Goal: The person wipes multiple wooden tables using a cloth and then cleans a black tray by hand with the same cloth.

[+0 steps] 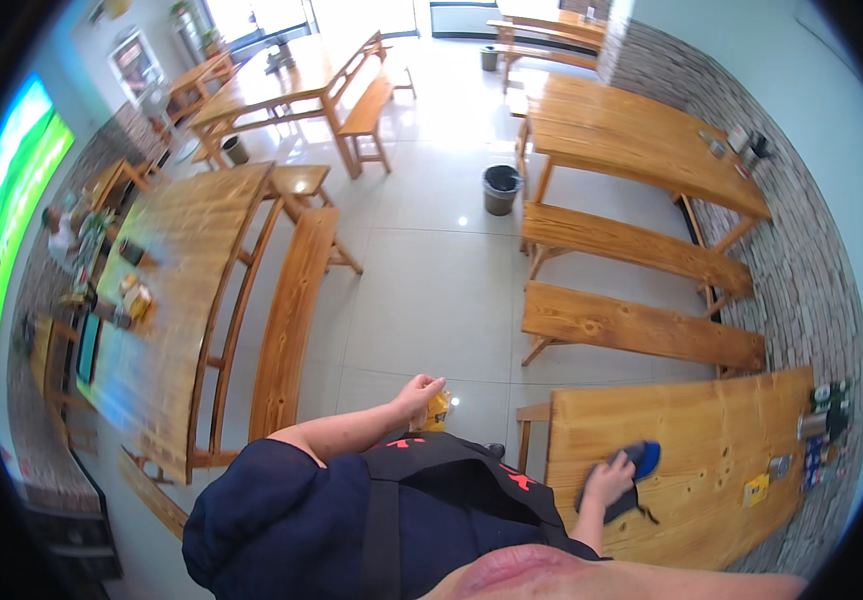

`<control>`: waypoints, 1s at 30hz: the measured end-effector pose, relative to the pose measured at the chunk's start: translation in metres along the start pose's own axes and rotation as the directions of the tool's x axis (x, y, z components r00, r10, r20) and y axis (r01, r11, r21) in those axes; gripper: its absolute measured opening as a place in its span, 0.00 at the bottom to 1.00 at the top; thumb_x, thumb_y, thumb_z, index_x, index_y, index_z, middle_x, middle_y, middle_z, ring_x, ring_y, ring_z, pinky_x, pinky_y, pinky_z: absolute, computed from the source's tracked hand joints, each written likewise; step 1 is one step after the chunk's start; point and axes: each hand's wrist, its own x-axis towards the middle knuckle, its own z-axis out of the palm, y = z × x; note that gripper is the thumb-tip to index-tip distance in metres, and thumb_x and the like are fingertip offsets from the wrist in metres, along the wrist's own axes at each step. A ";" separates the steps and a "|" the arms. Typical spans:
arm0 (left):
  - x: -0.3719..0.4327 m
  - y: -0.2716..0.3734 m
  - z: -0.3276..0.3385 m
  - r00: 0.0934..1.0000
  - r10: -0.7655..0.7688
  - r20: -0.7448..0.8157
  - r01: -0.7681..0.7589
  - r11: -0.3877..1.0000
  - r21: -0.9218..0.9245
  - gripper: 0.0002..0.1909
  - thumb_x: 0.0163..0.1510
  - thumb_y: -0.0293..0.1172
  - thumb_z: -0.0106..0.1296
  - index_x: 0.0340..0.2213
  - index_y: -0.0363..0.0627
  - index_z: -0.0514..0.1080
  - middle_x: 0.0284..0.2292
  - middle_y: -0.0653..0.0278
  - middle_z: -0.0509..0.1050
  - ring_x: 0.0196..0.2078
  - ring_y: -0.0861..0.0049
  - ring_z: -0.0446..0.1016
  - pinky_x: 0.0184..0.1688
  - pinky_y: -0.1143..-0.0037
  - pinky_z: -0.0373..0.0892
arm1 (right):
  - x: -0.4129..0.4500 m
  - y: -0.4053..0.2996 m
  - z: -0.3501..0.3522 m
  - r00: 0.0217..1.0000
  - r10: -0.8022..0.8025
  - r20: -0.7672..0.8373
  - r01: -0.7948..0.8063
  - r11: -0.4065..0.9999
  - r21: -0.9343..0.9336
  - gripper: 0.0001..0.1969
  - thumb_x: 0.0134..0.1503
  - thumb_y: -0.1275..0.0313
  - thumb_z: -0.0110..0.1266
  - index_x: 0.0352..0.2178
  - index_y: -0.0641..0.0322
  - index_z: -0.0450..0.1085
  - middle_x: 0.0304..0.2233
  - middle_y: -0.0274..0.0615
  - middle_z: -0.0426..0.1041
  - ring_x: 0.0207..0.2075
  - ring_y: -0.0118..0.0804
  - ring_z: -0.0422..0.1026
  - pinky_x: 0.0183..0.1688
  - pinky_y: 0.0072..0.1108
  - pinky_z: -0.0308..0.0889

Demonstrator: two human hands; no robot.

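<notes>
My left hand (419, 397) is in front of my body, its fingers closed on a yellow packet (437, 412) that hangs below them. To the right, my right hand (611, 480) rests over a dark grey cloth item with a blue part (647, 459), on the near right wooden table (686, 420). A dark cord trails from the item onto the tabletop. Whether the fingers grip the cloth or only press on it is hard to tell. A yellow packet (755, 490) and a small metal box (779, 467) lie farther right on that table.
Wooden benches (641, 322) stand beyond the near right table, along a brick wall. A lined waste bin (502, 189) stands on the aisle floor. At left are a long table (183, 285) with packets and containers, and a bench (296, 322). A person (63, 236) is beyond that table.
</notes>
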 end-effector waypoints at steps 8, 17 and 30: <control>-0.108 -0.035 -0.114 0.998 -0.056 -0.029 0.041 0.926 -0.376 0.11 0.54 0.31 0.46 0.37 0.37 0.67 0.30 0.62 0.70 0.30 0.79 0.70 0.33 0.78 0.68 | -0.032 -0.270 0.051 0.809 -0.573 0.129 0.203 0.480 0.853 0.19 0.45 0.74 0.43 0.41 0.68 0.66 0.37 0.51 0.71 0.40 0.43 0.69 0.45 0.26 0.63; -0.155 -0.111 -0.150 0.939 0.215 -0.269 -0.274 0.939 -0.208 0.09 0.54 0.27 0.41 0.34 0.36 0.68 0.28 0.63 0.71 0.31 0.84 0.69 0.35 0.82 0.66 | -0.065 -0.412 -0.018 0.301 -0.881 0.364 -0.212 0.311 0.927 0.19 0.49 0.75 0.42 0.45 0.67 0.64 0.37 0.39 0.71 0.39 0.27 0.67 0.42 0.18 0.63; -0.194 -0.140 -0.184 0.979 -0.037 -0.203 0.086 0.967 0.241 0.14 0.53 0.35 0.43 0.31 0.34 0.69 0.26 0.58 0.72 0.31 0.78 0.70 0.33 0.78 0.66 | -0.044 -0.378 -0.007 0.438 -0.777 0.451 -0.212 0.398 0.892 0.19 0.47 0.74 0.42 0.43 0.67 0.65 0.36 0.44 0.72 0.38 0.32 0.70 0.42 0.22 0.64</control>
